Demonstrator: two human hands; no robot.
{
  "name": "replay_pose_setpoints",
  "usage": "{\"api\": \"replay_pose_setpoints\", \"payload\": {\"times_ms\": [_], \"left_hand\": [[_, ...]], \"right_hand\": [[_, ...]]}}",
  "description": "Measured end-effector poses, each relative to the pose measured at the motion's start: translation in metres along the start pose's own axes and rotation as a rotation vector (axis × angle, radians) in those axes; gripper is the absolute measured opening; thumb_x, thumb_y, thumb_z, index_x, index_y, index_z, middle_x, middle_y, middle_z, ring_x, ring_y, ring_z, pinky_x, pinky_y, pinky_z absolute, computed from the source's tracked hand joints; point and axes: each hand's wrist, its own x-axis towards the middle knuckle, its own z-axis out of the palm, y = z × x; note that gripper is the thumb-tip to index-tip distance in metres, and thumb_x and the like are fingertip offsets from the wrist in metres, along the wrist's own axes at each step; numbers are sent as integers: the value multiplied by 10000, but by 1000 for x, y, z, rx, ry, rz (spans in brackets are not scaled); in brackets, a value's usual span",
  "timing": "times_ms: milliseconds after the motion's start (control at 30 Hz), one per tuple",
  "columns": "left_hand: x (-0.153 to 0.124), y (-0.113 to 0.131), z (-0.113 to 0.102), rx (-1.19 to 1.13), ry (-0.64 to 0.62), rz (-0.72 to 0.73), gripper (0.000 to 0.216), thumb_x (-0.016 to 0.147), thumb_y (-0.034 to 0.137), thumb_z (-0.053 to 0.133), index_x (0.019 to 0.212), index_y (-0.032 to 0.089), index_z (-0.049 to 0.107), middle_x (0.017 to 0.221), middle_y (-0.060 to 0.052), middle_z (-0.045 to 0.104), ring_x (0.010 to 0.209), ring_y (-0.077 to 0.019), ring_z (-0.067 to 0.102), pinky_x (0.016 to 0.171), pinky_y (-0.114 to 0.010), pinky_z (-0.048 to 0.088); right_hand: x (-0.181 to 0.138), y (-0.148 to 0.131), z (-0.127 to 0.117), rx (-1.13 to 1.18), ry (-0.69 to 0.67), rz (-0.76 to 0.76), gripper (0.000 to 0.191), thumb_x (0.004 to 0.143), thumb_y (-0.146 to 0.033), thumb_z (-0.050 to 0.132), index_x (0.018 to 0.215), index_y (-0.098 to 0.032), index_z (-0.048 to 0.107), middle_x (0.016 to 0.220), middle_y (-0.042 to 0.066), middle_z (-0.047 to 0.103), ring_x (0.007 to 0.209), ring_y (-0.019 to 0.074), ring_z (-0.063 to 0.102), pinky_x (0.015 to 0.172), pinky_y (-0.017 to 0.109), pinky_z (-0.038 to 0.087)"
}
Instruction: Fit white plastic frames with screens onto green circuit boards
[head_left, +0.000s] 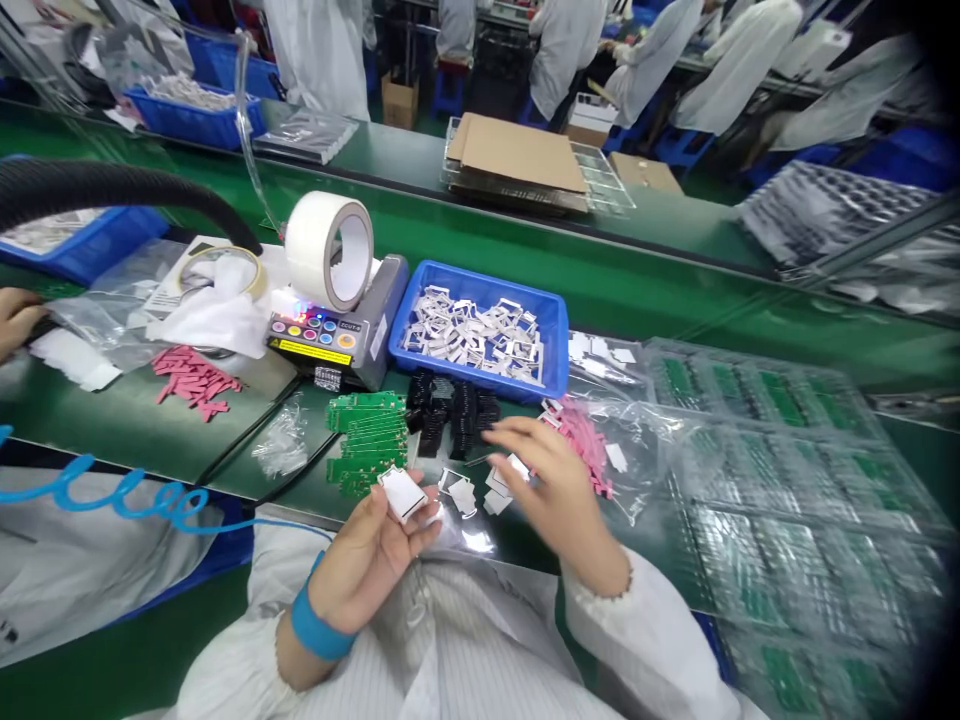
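My left hand (367,565), with a blue wrist strap (322,625) on its wrist, pinches a small white rectangular piece (402,495) between thumb and fingers. My right hand (551,490) hovers with its fingers spread just above several loose white pieces (495,490), and I see nothing gripped in it. Pink strips (581,445) lie beside its fingertips. Stacked green circuit boards (364,440) and black parts (450,415) lie beyond my hands on the green bench.
A blue tray of white frames (480,275) stands beside a tape dispenser (337,330) holding a white tape roll. Clear trays of green boards (780,520) fill the right side. Another person's hand (19,320) is at far left, beside pink strips (195,382).
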Motion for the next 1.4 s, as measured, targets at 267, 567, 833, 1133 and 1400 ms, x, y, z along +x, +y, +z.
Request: {"api": "replay_pose_setpoints", "payload": {"times_ms": [267,567,833,1133,1400], "left_hand": [[-1,-2,2,66,-134,-7,433,622,498,742,892,161,709,748,-42,723,737,-153,645,730,-291,496],[-9,2,3,143,-131,100,433,649,512,721,901,161,715,755,-49,712,715,-139,615,713,-279,463],[-13,5,8,155,-140,137,449,589,516,755,844,147,727,729,-41,685,694,-148,612,674,-274,438],[-15,10,9,60,-54,-27,481,668,569,673,835,119,700,683,-41,652,611,-107,550,636,-259,428],[-22,14,6,305,-98,225,372,744,500,634,856,152,706,716,-14,624,687,-138,535,666,-276,381]], "right_hand": [[-11,63,26,-340,11,286,229,816,-273,561,648,-160,668,699,82,615,711,229,516,658,361,285],[-6,58,20,-316,110,158,256,838,-225,498,630,-166,635,655,66,585,676,215,509,641,353,282],[10,-17,-30,93,165,-354,54,848,-139,524,826,-186,541,767,25,575,750,168,510,719,351,348],[28,-63,-30,118,-100,-526,141,888,-144,440,821,-202,549,790,17,604,802,171,510,968,495,287],[31,-68,-22,-64,-139,-693,199,875,-107,461,763,-196,601,751,11,593,799,184,483,1032,619,198]]}}
